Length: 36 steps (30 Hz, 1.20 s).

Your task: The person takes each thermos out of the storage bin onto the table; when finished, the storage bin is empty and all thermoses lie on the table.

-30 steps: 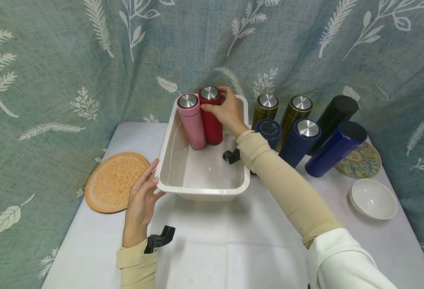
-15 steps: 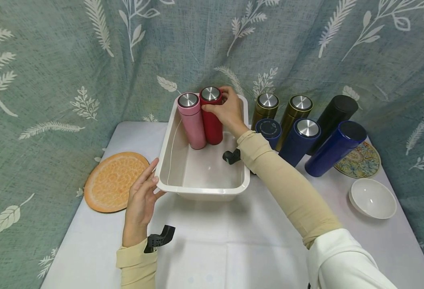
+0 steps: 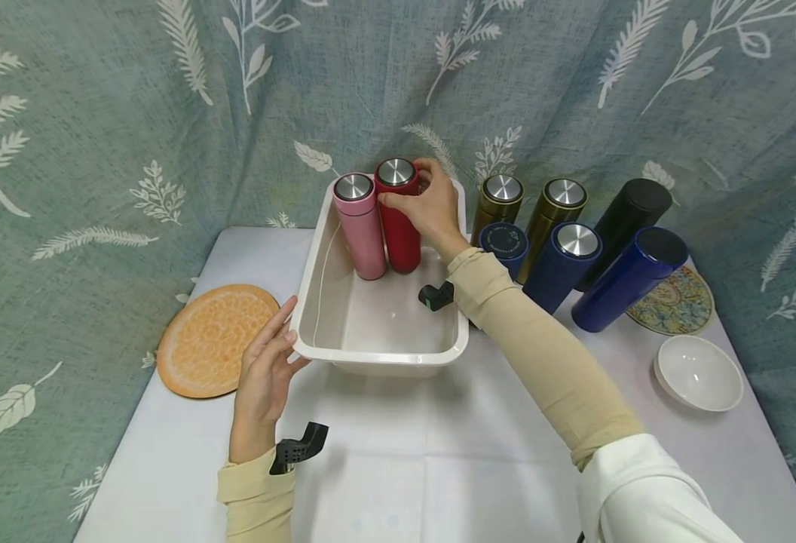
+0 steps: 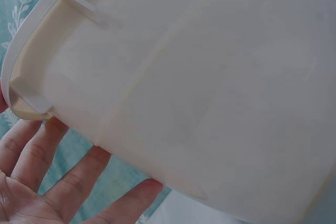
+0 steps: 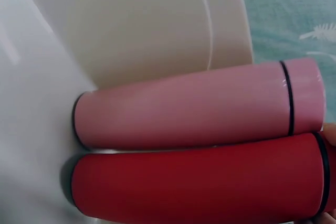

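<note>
In the head view my right hand [image 3: 433,202] grips a red thermos bottle [image 3: 401,237] near its steel-topped lid. The bottle stands nearly upright inside a white plastic tub [image 3: 379,357]. Just left of it is a pink thermos bottle [image 3: 362,241], also in the tub. The right wrist view shows the red body [image 5: 199,182] and the pink body [image 5: 189,108] side by side, with a narrow gap near the bases. My left hand [image 3: 265,377] touches the tub's near left corner. Its fingers [image 4: 79,182] lie fairly straight and spread against the outer wall in the left wrist view.
Right of the tub stand gold bottles [image 3: 554,215], dark blue bottles [image 3: 564,264], a black bottle [image 3: 632,226] and a glossy blue bottle [image 3: 629,279]. A patterned round mat [image 3: 676,305] and white bowl [image 3: 699,373] lie farther right. An orange round mat [image 3: 215,339] lies left.
The red bottle has shifted very slightly right, with its top a little higher. My right hand moved with it. The left hand and tub look unchanged.
</note>
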Available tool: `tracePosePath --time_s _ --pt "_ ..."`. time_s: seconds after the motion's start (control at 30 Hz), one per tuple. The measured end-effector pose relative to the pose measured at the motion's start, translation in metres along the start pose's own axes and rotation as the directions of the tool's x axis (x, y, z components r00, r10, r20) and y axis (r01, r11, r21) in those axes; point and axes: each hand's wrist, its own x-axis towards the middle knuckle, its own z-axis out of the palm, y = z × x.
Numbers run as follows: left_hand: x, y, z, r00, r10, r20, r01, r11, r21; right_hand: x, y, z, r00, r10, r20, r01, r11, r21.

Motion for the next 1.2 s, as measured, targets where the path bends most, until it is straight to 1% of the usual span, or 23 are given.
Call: tracePosePath --time_s 0.4,0.63,0.77,0.87,1.0,1.07,1.2 --pt "-0.001 -0.002 -0.002 1.0 0.004 -0.008 -0.004 1.0 0.001 -0.011 -0.025 -0.006 0.997 -0.077 -0.033 0.079 0.995 0.065" --pt "-0.001 -0.002 -0.002 1.0 0.002 -0.001 -0.002 1.0 0.0 -0.019 -0.041 -0.011 0.99 -0.135 -0.044 0.14 0.981 0.135" --pt "0.0 -0.001 -0.001 1.0 0.003 0.002 -0.003 1.0 0.002 -0.025 -0.049 -0.015 0.983 -0.178 -0.052 0.185 0.96 0.212" --pt "0.0 -0.001 -0.001 1.0 0.003 0.003 -0.003 1.0 0.004 -0.031 -0.055 -0.019 0.974 -0.217 -0.058 0.225 0.937 0.269" --pt "0.0 -0.001 -0.001 1.0 0.005 0.004 -0.005 1.0 0.004 -0.042 -0.066 -0.025 0.965 -0.253 -0.067 0.261 0.915 0.307" --pt "0.0 -0.001 -0.001 1.0 0.005 0.002 -0.005 1.0 0.0 -0.048 -0.074 -0.03 0.961 -0.265 -0.073 0.274 0.906 0.322" --pt "0.0 -0.001 0.0 1.0 0.006 0.0 -0.006 1.0 -0.007 -0.068 -0.097 -0.04 0.954 -0.288 -0.085 0.299 0.881 0.366"
